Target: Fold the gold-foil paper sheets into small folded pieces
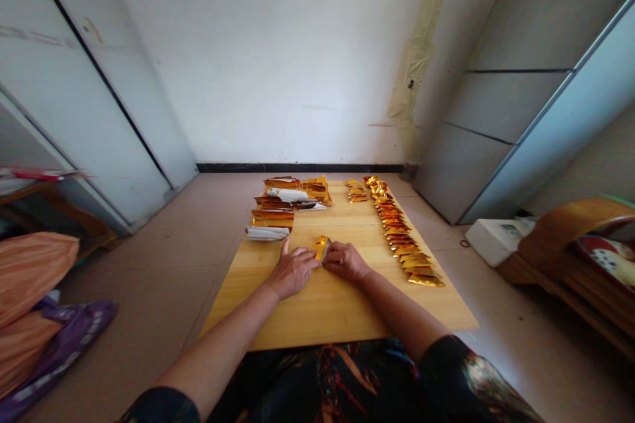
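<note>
A small piece of gold foil paper (321, 246), partly folded with a greyish side showing, lies on the wooden table (297, 317) between my hands. My left hand (292, 272) rests flat with its thumb apart, and its fingertips touch the paper's left edge. On the other side, my right hand (347, 260) is closed, its curled fingers pinching the paper's right edge. My fingers hide part of the paper. Stacks of flat gold sheets (272, 218) lie beyond my left hand, with white-backed sheets (268, 233) at the near end.
A long overlapping row of folded gold foil pieces (397, 231) runs along the table's right side. A smaller group of folded gold pieces (357, 192) sits at the far edge. Bags (64, 337) lie left of the table; a wooden seat (560, 264) and white box (493, 241) stand right.
</note>
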